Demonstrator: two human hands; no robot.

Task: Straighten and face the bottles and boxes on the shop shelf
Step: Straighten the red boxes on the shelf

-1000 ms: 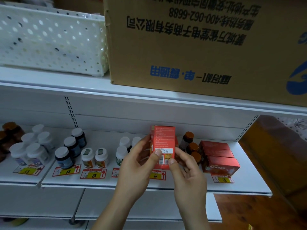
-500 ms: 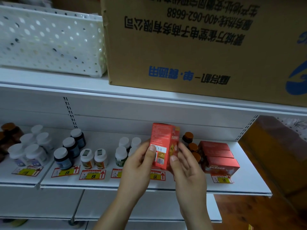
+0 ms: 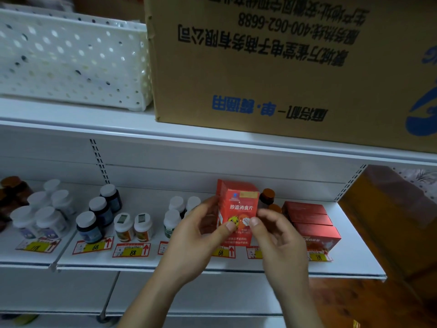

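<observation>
White metal shop shelf point(image 3: 236, 266), slotted uprights at the back panel, yellow-and-red price tags point(image 3: 131, 250) along its front lip; wooden flooring shows beyond its right end

Upper shelf: white perforated basket point(image 3: 71, 60) at left, touching or just beside a large cardboard carton point(image 3: 283, 74) printed upside down, which overhangs the front edge slightly

Lower shelf, left to right:
- brown bottles point(image 3: 11, 192) at the far left edge, partly cut off
- white-capped pale bottles point(image 3: 40, 214), clustered
- three dark blue bottles point(image 3: 97, 214) in a diagonal file running back from the lip
- two small bottles with yellow labels point(image 3: 132, 227), side by side near the lip
- white-capped bottles point(image 3: 176, 214), partly hidden behind the left hand
- amber-capped brown bottles point(image 3: 267, 196), behind the held box
- red flat boxes point(image 3: 312, 223), stacked in a stepped row, front one at the lip; bare shelf lies to their right as far as the end upright

Red box point(image 3: 237, 207): upright, printed face turned to the viewer, held above the shelf front between the white-capped bottles and the flat boxes (whether its base touches the shelf cannot be told). Left hand point(image 3: 196, 235) grips its left side, thumb pressed on the front face. Right hand point(image 3: 281, 240) pinches its right edge, thumb tip on the front
</observation>
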